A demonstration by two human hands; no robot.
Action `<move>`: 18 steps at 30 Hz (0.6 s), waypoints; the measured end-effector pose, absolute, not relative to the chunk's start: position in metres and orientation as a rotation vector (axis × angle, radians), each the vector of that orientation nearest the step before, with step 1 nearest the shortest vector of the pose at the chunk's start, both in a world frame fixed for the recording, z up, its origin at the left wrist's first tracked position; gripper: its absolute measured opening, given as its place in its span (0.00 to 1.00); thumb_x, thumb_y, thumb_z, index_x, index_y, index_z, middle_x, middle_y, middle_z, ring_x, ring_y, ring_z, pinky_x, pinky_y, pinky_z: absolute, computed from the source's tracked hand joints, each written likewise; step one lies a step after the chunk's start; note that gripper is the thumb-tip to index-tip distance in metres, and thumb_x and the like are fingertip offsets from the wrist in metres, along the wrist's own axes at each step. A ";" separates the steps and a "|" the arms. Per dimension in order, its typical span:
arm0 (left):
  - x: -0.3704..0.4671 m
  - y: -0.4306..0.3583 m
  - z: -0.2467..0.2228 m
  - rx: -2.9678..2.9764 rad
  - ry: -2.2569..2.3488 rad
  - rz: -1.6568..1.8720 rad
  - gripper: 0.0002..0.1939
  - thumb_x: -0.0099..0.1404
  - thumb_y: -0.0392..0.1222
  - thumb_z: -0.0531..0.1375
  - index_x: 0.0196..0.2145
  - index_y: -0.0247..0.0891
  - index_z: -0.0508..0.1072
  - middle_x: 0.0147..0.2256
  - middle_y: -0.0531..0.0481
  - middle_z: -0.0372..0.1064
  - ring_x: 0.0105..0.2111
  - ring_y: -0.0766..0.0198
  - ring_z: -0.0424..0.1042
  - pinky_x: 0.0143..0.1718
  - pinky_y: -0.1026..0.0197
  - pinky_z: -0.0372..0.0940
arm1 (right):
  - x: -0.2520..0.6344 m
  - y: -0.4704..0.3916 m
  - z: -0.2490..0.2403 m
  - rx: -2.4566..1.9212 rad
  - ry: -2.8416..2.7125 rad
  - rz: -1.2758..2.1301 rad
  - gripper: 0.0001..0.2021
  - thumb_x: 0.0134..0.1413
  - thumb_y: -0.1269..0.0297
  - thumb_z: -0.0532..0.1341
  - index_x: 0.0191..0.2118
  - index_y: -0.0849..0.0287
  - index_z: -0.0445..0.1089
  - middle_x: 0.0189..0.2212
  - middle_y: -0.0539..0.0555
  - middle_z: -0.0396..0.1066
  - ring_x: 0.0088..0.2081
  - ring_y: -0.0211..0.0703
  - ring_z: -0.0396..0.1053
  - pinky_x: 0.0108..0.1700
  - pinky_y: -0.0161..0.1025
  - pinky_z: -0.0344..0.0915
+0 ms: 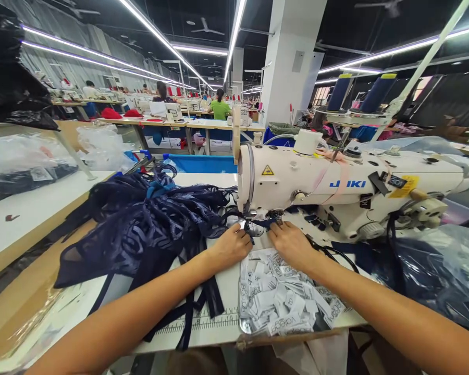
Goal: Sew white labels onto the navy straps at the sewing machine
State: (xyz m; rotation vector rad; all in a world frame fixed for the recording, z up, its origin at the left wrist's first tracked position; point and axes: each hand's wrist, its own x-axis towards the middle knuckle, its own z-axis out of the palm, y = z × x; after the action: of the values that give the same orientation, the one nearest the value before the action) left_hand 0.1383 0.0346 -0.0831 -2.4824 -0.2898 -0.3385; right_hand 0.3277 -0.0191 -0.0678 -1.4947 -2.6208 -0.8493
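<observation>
My left hand (231, 247) is closed just left of the presser foot (247, 226) of a white JUKI sewing machine (305, 174); what its fingers pinch is hidden. To the right of the foot, my right hand (291, 244) has its fingers curled on a small piece of navy fabric (270, 224). Navy garments with sheer parts and long straps (156, 224) are heaped left of the needle, their straps hanging toward the front edge. Below my hands lies a shallow tray (243, 320) full of white printed labels (283, 297).
Navy thread cones (378, 94) stand above the machine. Clear plastic bags with dark contents (437, 271) lie at the right. A printed ruler (203, 324) runs along the table's front. Beyond a blue bin (203, 163), a person in green (220, 108) sits among other machines.
</observation>
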 end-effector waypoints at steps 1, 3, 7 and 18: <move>0.138 0.034 -0.084 -2.484 -0.299 -0.339 0.07 0.60 0.30 0.54 0.24 0.33 0.67 0.22 0.49 0.65 0.24 0.63 0.63 0.29 0.58 0.52 | 0.323 -0.015 -0.071 -1.457 -2.671 -0.760 0.09 0.47 0.81 0.52 0.29 0.65 0.68 0.28 0.60 0.68 0.33 0.46 0.64 0.35 0.40 0.56; 0.136 0.033 -0.085 -2.489 -0.314 -0.343 0.07 0.59 0.30 0.55 0.24 0.33 0.67 0.22 0.50 0.66 0.24 0.63 0.63 0.29 0.58 0.52 | 0.320 -0.006 -0.077 -1.408 -2.698 -0.564 0.07 0.50 0.78 0.53 0.29 0.64 0.68 0.29 0.59 0.68 0.33 0.45 0.64 0.36 0.39 0.58; 0.133 0.033 -0.088 -2.481 -0.312 -0.374 0.07 0.59 0.30 0.54 0.24 0.33 0.66 0.22 0.50 0.65 0.24 0.63 0.63 0.29 0.58 0.52 | 0.336 0.006 -0.084 -1.346 -2.569 -0.158 0.03 0.52 0.70 0.56 0.33 0.62 0.67 0.33 0.56 0.68 0.35 0.43 0.65 0.36 0.37 0.61; 0.133 0.034 -0.090 -2.429 -0.285 -0.532 0.09 0.58 0.28 0.53 0.22 0.33 0.66 0.19 0.51 0.63 0.21 0.65 0.61 0.28 0.59 0.51 | 0.315 0.002 -0.078 -1.500 -2.612 -0.495 0.12 0.56 0.71 0.50 0.28 0.62 0.69 0.30 0.57 0.70 0.32 0.44 0.66 0.38 0.41 0.58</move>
State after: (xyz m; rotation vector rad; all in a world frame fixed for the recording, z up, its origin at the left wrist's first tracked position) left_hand 0.1335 0.0336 -0.0898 -2.4292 -0.2855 -0.5315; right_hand 0.3145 0.0018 -0.0777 -1.4998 -2.6120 -0.4950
